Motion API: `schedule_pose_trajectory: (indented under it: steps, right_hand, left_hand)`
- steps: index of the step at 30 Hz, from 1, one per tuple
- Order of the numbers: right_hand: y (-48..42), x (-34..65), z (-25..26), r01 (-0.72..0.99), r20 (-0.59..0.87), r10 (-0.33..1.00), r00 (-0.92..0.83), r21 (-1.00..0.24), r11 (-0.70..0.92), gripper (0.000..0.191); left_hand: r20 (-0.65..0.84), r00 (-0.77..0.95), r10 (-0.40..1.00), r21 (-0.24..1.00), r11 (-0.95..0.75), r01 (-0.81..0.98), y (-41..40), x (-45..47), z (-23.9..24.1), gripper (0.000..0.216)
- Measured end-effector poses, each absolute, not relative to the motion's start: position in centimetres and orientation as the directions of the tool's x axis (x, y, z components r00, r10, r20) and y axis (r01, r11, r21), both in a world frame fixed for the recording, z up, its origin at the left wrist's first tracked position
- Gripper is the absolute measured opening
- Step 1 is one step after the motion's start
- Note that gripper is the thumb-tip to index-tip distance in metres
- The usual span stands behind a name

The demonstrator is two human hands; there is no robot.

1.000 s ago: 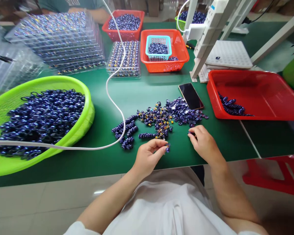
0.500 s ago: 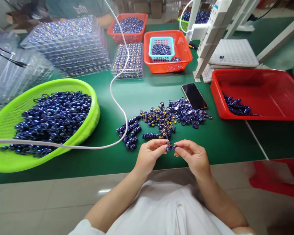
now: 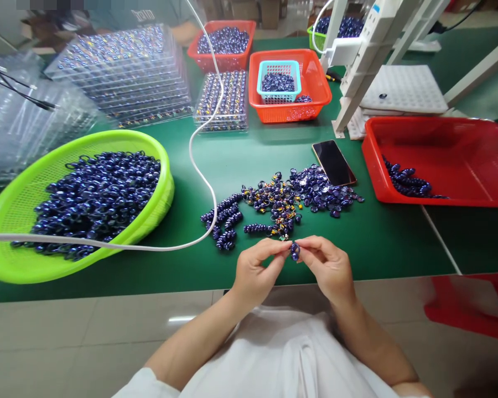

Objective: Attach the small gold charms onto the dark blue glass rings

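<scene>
Both hands meet at the front of the green table, pinching small shiny dark-blue pieces [image 3: 295,251] between their fingertips. My left hand [image 3: 258,269] is closed on one side of them, my right hand [image 3: 328,266] on the other. The pieces now touch, and the fingers partly hide them. Just beyond the hands lies a pile of small parts with yellow bits [image 3: 274,199]. Right of it is a heap of loose dark-blue caps [image 3: 321,190]. Stacked rows of dark-blue pieces [image 3: 226,218] lie to its left.
A green basket [image 3: 166,182] of blue ringed pieces stands left, crossed by a white cable [image 3: 191,149]. A phone [image 3: 334,162] lies beside the caps. A red tray [image 3: 444,166] is at right. Clear trays [image 3: 128,77] and orange baskets [image 3: 290,113] stand behind; a person is across the table.
My hands have come closer together, and the two small pieces that were apart now touch. The whole view has shifted slightly.
</scene>
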State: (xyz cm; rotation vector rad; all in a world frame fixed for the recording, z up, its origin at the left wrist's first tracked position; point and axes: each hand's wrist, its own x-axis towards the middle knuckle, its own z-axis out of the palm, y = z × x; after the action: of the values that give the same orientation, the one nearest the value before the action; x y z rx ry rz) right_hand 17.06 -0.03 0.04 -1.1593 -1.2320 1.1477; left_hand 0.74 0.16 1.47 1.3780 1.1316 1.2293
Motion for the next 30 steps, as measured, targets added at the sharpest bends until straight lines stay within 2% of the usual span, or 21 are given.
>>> schedule_pose_trajectory:
  steps: [3, 6, 12, 19, 25, 28, 30]
  right_hand:
    - [0.0, 17.2, 0.0, 0.006, 0.061, 0.998, -0.001, -0.998, 0.061, 0.008]
    - [-0.1, 17.2, 0.0, -0.01, 0.011, 0.999, -0.045, -1.0, 0.011, 0.011]
    - [-0.4, 16.9, 0.0, -0.162, -0.098, 0.981, -0.169, -0.979, -0.126, 0.016]
    - [-0.5, 17.0, -0.7, -0.232, -0.138, 0.975, -0.172, -0.957, -0.176, 0.015]
    - [-0.7, 17.7, -0.6, -0.093, -0.116, 0.98, -0.162, -0.987, -0.132, 0.016]
    - [-0.6, 18.4, -0.2, 0.095, -0.045, 0.988, -0.151, -0.995, -0.03, 0.014]
    - [-0.5, 18.7, 0.1, 0.27, 0.079, 0.988, -0.131, -0.956, 0.112, 0.013]
  left_hand:
    - [0.199, 0.114, 0.973, 0.974, -0.209, 0.089, 0.0, 0.6, 1.6, 0.019]
    - [0.202, 0.123, 0.972, 0.969, -0.217, 0.121, 0.1, 0.6, 1.6, 0.016]
    - [0.276, 0.155, 0.949, 0.939, -0.301, 0.168, 0.1, 0.5, 1.4, 0.012]
    - [0.343, 0.192, 0.919, 0.912, -0.375, 0.165, 0.3, 0.4, 1.1, 0.017]
    - [0.254, 0.268, 0.929, 0.924, -0.315, 0.215, 0.6, 0.3, 1.2, 0.017]
    - [0.196, 0.301, 0.933, 0.931, -0.273, 0.24, 0.7, 0.0, 1.8, 0.016]
    - [0.179, 0.294, 0.939, 0.93, -0.258, 0.26, 0.7, -0.1, 2.1, 0.016]
